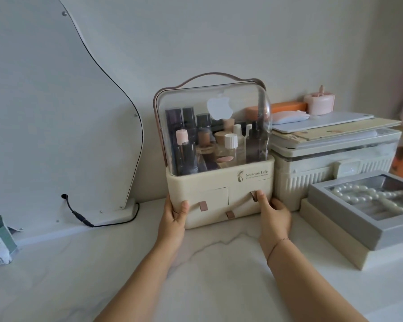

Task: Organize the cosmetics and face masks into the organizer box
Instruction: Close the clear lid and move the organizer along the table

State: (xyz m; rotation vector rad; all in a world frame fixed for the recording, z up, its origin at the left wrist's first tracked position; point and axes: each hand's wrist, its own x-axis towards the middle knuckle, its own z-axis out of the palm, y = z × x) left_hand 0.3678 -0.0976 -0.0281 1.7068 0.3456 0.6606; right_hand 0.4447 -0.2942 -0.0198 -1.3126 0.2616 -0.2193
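Both grips engaged: I note left grip (175, 213) and right grip (274, 216) clasping the organizer box (219, 182) base near the worktop (196, 263) rear edge. Cosmetics (219, 140) appear stowed; next, seat it square.

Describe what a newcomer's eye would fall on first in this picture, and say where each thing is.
The cream organizer box with its clear domed lid stands at centre, packed with upright cosmetic bottles. The left hand and right hand grip its lower corners. At the right edge, a pearl necklace lies in a grey windowed case.
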